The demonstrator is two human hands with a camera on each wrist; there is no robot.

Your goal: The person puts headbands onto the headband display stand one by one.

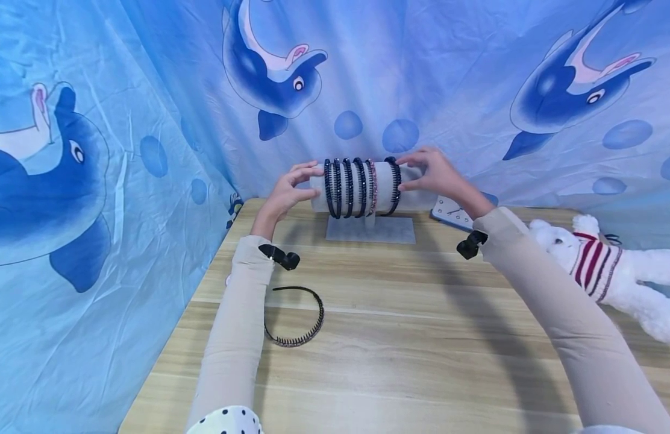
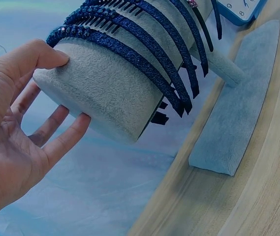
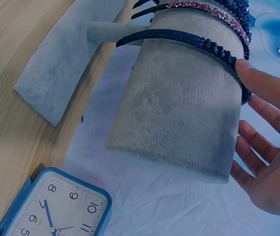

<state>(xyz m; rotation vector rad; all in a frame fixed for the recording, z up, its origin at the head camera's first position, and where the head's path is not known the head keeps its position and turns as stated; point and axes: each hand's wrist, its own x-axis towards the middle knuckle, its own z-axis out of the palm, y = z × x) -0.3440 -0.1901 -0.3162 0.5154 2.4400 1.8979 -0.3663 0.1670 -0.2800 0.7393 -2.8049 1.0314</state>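
A grey plush headband stand (image 1: pixel 385 181) with a horizontal roll stands at the table's back. Several dark, beaded headbands (image 1: pixel 349 190) ring its left and middle part, with a pink glittery headband (image 1: pixel 373 190) to their right. Set apart at the right is a dark blue headband (image 3: pixel 179 35). My left hand (image 1: pixel 281 196) holds the roll's left end, its fingers spread around the edge in the left wrist view. With thumb and fingers, my right hand (image 1: pixel 442 178) grips the rightmost headband; its thumb touches the beaded part in the right wrist view, while some fingertips are hidden behind the roll.
A comb-toothed headband (image 1: pixel 293 343) lies on the wooden table (image 1: pixel 378 367) beside my left forearm. Behind the right arm are a blue-rimmed clock (image 3: pixel 63 201) and a white plush bear (image 1: pixel 622 274) in a striped top. A dolphin-print curtain (image 1: pixel 362 72) hangs behind.
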